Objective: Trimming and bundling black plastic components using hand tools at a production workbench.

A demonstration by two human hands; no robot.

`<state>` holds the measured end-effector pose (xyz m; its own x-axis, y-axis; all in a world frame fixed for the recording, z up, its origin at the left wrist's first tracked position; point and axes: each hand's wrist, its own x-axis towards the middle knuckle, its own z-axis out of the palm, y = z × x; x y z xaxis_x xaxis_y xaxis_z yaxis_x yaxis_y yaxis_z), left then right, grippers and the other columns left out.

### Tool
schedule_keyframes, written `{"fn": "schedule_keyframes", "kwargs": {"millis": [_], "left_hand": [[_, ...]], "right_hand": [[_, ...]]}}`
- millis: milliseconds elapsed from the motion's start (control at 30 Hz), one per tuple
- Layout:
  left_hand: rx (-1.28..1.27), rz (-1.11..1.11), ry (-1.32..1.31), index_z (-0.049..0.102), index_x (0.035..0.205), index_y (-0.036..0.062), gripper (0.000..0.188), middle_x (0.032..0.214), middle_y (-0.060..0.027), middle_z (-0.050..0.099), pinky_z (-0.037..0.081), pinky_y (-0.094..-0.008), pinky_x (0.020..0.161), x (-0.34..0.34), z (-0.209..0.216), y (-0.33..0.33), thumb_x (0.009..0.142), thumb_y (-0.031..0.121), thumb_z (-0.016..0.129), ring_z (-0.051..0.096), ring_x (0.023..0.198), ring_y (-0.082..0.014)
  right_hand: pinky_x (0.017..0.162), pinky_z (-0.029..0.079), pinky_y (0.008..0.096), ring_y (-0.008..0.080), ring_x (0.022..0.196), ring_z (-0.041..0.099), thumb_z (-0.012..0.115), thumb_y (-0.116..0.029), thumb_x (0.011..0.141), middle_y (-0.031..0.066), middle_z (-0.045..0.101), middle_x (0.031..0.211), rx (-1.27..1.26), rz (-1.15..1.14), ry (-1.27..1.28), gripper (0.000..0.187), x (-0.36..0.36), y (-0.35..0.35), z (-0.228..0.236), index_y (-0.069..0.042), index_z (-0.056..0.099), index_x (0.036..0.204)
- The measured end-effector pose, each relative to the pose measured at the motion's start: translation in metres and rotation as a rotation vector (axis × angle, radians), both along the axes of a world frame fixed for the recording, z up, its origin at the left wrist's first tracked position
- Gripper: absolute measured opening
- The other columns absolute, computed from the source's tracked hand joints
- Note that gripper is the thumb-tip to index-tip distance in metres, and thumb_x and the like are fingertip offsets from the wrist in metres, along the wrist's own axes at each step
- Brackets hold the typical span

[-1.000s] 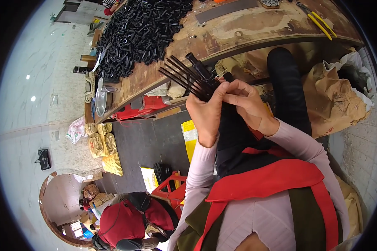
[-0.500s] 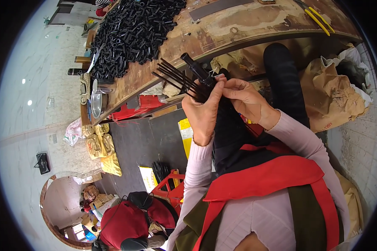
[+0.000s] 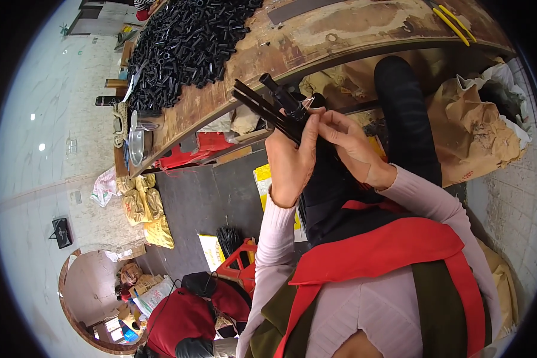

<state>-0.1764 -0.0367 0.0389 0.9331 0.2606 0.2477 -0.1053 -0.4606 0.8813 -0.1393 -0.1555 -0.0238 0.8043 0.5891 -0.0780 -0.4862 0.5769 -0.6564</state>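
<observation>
My left hand is closed around a bundle of thin black rods, whose ends poke out past the fingers. Beside the rods, the same hand steadies a stepped black tubular fitting, tilted up toward the bench. My right hand has its thumb and fingers pinched together at the fitting's lower end, touching my left thumb. A thin pale strand or wire shows by the fingertips; what the right fingers grip is too small to make out. The rods' lower part is lost against my dark clothing.
Along the far side runs a worn wooden bench bearing a heap of short black tubes and yellow-handled pliers. A brown paper sack stands at right. Another person in red is at lower left, near a red plastic stool.
The spread rod ends have drawn closer together in my left hand. Both hands have shifted only slightly, and the fitting stays tilted toward the bench.
</observation>
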Motion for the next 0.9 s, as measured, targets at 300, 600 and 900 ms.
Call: {"fn": "schedule_keyframes", "kwargs": {"millis": [300, 600, 900], "left_hand": [[-0.063, 0.055, -0.024, 0.068, 0.104, -0.0035, 0.02, 0.092, -0.0136, 0.072, 0.05, -0.0286, 0.073, 0.009, -0.005, -0.024, 0.092, 0.009, 0.06, 0.067, 0.078, -0.0151], [-0.446, -0.226, 0.117, 0.06, 0.097, -0.0066, 0.017, 0.101, -0.0163, 0.069, 0.048, -0.0366, 0.094, 0.0, 0.016, -0.019, 0.099, 0.004, 0.047, 0.065, 0.1, -0.0238], [-0.881, -0.372, 0.133, 0.047, 0.104, 0.004, 0.029, 0.071, -0.0032, 0.044, 0.042, -0.031, 0.056, -0.003, -0.007, -0.044, 0.091, 0.023, 0.066, 0.044, 0.06, -0.0147]], "right_hand": [[0.099, 0.04, 0.0263, 0.0104, 0.11, 0.055, 0.058, -0.019, 0.097, 0.0017, 0.061, 0.117, 0.163, 0.212, 0.079, 0.03, 0.015, -0.02, 0.003, -0.003, 0.059, 0.123], [0.087, 0.048, 0.0358, 0.0251, 0.097, 0.063, 0.064, -0.012, 0.088, 0.0123, 0.068, 0.097, -0.739, -0.325, -1.168, 0.013, 0.076, -0.101, 0.022, -0.003, 0.071, 0.093], [0.088, 0.042, 0.0439, 0.0375, 0.102, 0.05, 0.065, -0.038, 0.085, 0.0206, 0.053, 0.105, -1.825, -0.759, -1.309, 0.047, 0.297, -0.25, -0.013, 0.0, 0.057, 0.113]]}}
